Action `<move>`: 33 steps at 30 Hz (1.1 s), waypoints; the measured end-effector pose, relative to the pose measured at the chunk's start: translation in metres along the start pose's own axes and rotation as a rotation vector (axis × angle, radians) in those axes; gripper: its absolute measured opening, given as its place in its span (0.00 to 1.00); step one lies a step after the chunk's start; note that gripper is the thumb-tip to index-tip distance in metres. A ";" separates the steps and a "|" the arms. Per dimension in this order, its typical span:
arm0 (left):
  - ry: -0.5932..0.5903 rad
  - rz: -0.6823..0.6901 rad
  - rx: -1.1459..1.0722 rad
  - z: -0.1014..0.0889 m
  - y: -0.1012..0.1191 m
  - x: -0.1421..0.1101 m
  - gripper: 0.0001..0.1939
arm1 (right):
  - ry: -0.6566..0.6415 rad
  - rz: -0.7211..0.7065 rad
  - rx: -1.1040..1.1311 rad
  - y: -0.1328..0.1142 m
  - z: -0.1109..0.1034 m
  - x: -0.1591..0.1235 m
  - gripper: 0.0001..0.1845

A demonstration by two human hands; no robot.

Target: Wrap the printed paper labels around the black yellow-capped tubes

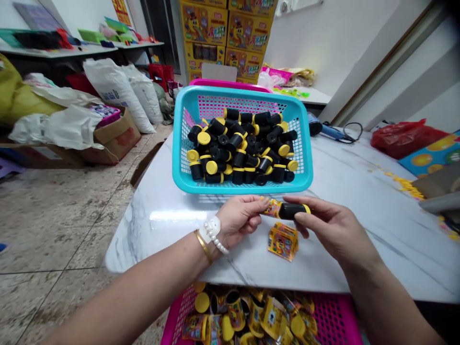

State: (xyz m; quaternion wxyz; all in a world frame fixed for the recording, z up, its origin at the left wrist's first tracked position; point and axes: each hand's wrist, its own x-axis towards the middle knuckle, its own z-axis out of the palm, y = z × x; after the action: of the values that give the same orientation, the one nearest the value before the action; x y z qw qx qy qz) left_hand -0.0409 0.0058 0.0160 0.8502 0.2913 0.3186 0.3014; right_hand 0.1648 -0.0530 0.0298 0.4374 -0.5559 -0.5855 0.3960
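Two bare hands: working close together above the white marbled desk [323, 270], near the turquoise basket's front edge.
Left hand [239, 224]: thumb and fingers pinched on the far end of a yellow printed plastic sleeve [273, 209].
Right hand [336, 229]: partly curled, thumb and fingers closed around a black plastic cylinder with a yellow cap [292, 211].
Cylinder: between the hands, long axis nearly level from side to side, capped end towards the right hand, other end meeting the sleeve; how far they overlap cannot be told.
Small pile of yellow printed sleeves [283, 241]: on the desk, just below the cylinder.
Turquoise plastic basket [242, 188]: beyond the hands, holding many loose black cylinders with yellow caps [236, 140], lying at mixed angles.
Magenta plastic basket [341, 316]: nearer the body, below desk level, holding yellow-printed cylinders [235, 309].
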 end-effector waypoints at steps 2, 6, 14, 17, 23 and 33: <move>-0.001 0.014 0.023 0.000 -0.001 0.000 0.13 | 0.023 -0.105 -0.148 -0.006 0.003 -0.001 0.20; 0.013 0.049 0.054 0.001 -0.001 0.000 0.14 | 0.076 -0.320 -0.389 -0.014 0.012 -0.004 0.18; -0.033 0.058 0.027 0.004 0.003 -0.002 0.07 | 0.250 -0.364 -0.471 -0.003 0.012 -0.012 0.11; -0.024 0.050 0.050 0.003 0.001 -0.001 0.09 | 0.247 -0.355 -0.339 0.004 0.016 -0.013 0.11; 0.163 0.234 0.221 0.005 0.000 -0.005 0.18 | 0.176 -0.342 -0.218 0.006 0.016 -0.014 0.16; -0.220 0.142 0.372 0.001 0.000 -0.005 0.19 | 0.070 -0.465 -0.378 0.000 0.007 -0.028 0.29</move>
State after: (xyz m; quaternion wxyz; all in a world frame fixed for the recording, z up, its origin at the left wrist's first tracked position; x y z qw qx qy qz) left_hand -0.0433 0.0022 0.0178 0.7882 0.4959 0.2527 0.2627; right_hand 0.1585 -0.0804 0.0254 0.4249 -0.4921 -0.7449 0.1497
